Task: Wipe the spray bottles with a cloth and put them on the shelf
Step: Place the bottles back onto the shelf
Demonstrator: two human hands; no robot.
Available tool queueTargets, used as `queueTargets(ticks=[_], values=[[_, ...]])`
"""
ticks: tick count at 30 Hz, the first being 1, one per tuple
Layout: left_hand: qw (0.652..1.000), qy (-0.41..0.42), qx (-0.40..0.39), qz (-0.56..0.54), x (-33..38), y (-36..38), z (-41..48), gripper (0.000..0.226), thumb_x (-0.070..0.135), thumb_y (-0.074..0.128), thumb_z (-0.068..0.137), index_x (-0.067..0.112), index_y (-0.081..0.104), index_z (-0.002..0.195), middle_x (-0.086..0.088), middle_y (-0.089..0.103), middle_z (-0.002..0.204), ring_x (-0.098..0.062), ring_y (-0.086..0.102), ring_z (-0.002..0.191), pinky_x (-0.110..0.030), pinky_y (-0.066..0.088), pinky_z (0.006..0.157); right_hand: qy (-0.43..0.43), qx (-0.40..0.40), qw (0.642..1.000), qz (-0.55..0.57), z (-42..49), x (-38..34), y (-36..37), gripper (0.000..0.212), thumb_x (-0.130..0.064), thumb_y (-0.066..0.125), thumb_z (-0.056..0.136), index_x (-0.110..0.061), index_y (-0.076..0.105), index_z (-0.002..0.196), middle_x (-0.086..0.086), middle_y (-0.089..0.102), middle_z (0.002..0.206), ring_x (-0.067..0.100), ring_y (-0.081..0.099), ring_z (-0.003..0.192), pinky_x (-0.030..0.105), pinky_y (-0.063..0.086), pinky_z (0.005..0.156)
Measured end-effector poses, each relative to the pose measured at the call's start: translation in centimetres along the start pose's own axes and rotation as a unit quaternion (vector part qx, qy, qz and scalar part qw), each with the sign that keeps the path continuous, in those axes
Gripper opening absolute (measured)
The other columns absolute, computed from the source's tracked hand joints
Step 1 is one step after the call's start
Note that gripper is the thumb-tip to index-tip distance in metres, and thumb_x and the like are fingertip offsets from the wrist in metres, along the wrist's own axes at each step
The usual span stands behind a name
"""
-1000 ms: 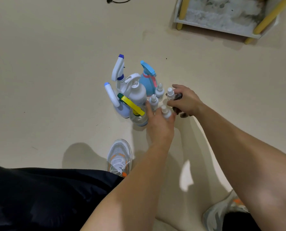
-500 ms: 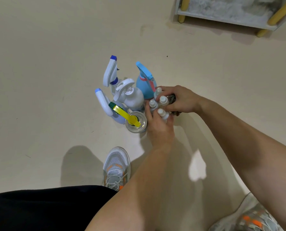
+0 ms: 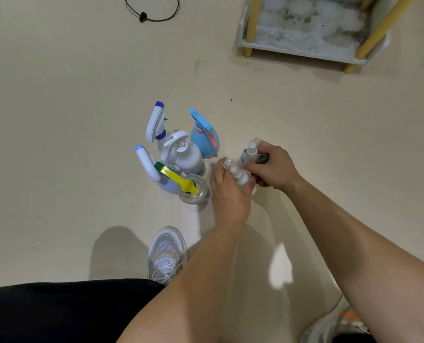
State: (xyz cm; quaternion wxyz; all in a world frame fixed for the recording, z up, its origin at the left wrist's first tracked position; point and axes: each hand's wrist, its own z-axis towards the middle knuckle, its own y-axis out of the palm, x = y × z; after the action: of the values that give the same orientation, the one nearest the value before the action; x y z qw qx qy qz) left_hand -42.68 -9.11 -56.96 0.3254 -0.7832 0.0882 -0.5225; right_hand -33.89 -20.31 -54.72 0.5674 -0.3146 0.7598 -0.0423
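A cluster of five trigger spray bottles stands on the beige floor (image 3: 57, 120), just left of the hands. Farthest left is a pale lavender plastic bottle with a curved white, blue-tipped trigger (image 3: 146, 167). Behind it rises a white trigger head with a dark blue nozzle (image 3: 155, 122). Next come a round white plastic bottle (image 3: 189, 160) and, nearest the person, a clear round bottle with a yellow trigger (image 3: 193, 193). A light blue teardrop bottle with a pink lever (image 3: 204, 142) stands at the back right.

Just beside the clear bottle, the left hand (image 3: 230, 196) has its fingers curled round small white-capped plastic bottles (image 3: 240, 178). Touching it, the right hand (image 3: 274, 167) grips more small capped bottles (image 3: 250, 151) together with a dark grey wad of cloth (image 3: 262, 158) tucked under its fingers. Well apart at the upper right stands a low grey shelf with yellow legs (image 3: 292, 51).
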Motion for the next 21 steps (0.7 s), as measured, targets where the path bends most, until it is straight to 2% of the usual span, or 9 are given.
queueTargets(ticks=[2, 4, 7, 9, 11, 13, 15, 19, 21], values=[[0.999, 0.013, -0.036, 0.008, 2.2, -1.1, -0.3, 0.057, 0.055, 0.053, 0.088, 0.009, 0.056, 0.122, 0.0, 0.045, 0.128, -0.026, 0.052, 0.115, -0.047, 0.047, 0.098, 0.032, 0.03, 0.998, 0.037, -1.7, -1.0, -1.5, 0.009, -0.022, 0.072, 0.076, -0.016, 0.068, 0.082, 0.003, 0.063, 0.071, 0.021, 0.057, 0.057, 0.031, 0.044, 0.055], [0.996, 0.044, -0.078, 0.019, 4.6, -2.0, -0.3, 0.046, 0.046, 0.06, 0.094, 0.006, 0.057, 0.118, -0.001, 0.042, 0.127, -0.026, 0.053, 0.111, -0.042, 0.048, 0.093, 0.064, 0.045, 0.995, 0.064, -3.3, -2.5, -3.5, 0.01, -0.024, 0.074, 0.078, -0.016, 0.068, 0.079, 0.003, 0.062, 0.068, 0.022, 0.055, 0.054, 0.033, 0.043, 0.05], [0.992, 0.072, -0.102, 0.027, 8.8, -3.1, 0.9, 0.054, 0.038, 0.069, 0.094, -0.001, 0.054, 0.129, -0.009, 0.038, 0.148, -0.03, 0.056, 0.117, -0.028, 0.039, 0.082, 0.069, 0.069, 0.993, 0.069, -4.9, -5.3, -7.0, 0.013, -0.029, 0.076, 0.078, -0.018, 0.069, 0.077, 0.009, 0.064, 0.066, 0.023, 0.055, 0.052, 0.038, 0.046, 0.047], [0.987, 0.083, -0.127, 0.042, 12.1, -3.4, 2.8, 0.055, 0.038, 0.066, 0.095, -0.003, 0.053, 0.13, -0.009, 0.026, 0.158, -0.032, 0.058, 0.117, -0.031, 0.04, 0.083, 0.065, 0.098, 0.991, 0.069, -4.6, -7.0, -9.4, 0.014, -0.032, 0.076, 0.077, -0.019, 0.07, 0.079, 0.015, 0.066, 0.067, 0.023, 0.055, 0.051, 0.047, 0.053, 0.045], [0.981, 0.099, -0.149, 0.081, 15.5, -3.5, 5.2, 0.055, 0.037, 0.061, 0.099, -0.002, 0.048, 0.135, -0.006, 0.015, 0.163, -0.031, 0.056, 0.122, -0.034, 0.043, 0.09, 0.057, 0.121, 0.989, 0.06, -3.2, -8.4, -11.8, 0.015, -0.034, 0.077, 0.078, -0.021, 0.07, 0.081, 0.013, 0.068, 0.069, 0.023, 0.058, 0.052, 0.056, 0.054, 0.043], [0.975, 0.119, -0.155, 0.105, 18.5, -3.3, 8.0, 0.054, 0.034, 0.059, 0.101, -0.002, 0.044, 0.138, -0.004, 0.011, 0.165, -0.03, 0.053, 0.126, -0.032, 0.04, 0.089, 0.051, 0.132, 0.988, 0.054, -1.0, -9.4, -14.0, 0.016, -0.037, 0.077, 0.079, -0.023, 0.07, 0.083, 0.01, 0.069, 0.07, 0.024, 0.062, 0.053, 0.057, 0.054, 0.044], [0.971, 0.132, -0.162, 0.117, 20.9, -2.8, 10.8, 0.05, 0.032, 0.059, 0.101, -0.002, 0.045, 0.135, -0.004, 0.012, 0.164, -0.03, 0.055, 0.123, -0.031, 0.04, 0.084, 0.047, 0.138, 0.988, 0.056, 1.7, -10.3, -16.0, 0.019, -0.038, 0.077, 0.08, -0.021, 0.069, 0.085, 0.009, 0.069, 0.069, 0.025, 0.063, 0.053, 0.05, 0.053, 0.043], [0.969, 0.138, -0.172, 0.114, 24.9, -3.2, 14.6, 0.048, 0.036, 0.063, 0.098, -0.001, 0.051, 0.126, -0.006, 0.019, 0.161, -0.03, 0.055, 0.123, -0.039, 0.046, 0.088, 0.046, 0.134, 0.988, 0.056, 5.0, -13.1, -19.8, 0.019, -0.034, 0.08, 0.083, -0.02, 0.067, 0.084, 0.009, 0.068, 0.069, 0.022, 0.062, 0.051, 0.023, 0.04, 0.04], [0.969, 0.134, -0.177, 0.11, 27.6, -4.8, 14.5, 0.048, 0.038, 0.064, 0.097, -0.001, 0.053, 0.123, -0.006, 0.021, 0.16, -0.03, 0.055, 0.122, -0.037, 0.046, 0.085, 0.044, 0.131, 0.989, 0.049, 4.8, -15.6, -21.7, 0.017, -0.031, 0.081, 0.083, -0.022, 0.067, 0.081, 0.008, 0.067, 0.072, 0.019, 0.061, 0.051, 0.018, 0.036, 0.038]])
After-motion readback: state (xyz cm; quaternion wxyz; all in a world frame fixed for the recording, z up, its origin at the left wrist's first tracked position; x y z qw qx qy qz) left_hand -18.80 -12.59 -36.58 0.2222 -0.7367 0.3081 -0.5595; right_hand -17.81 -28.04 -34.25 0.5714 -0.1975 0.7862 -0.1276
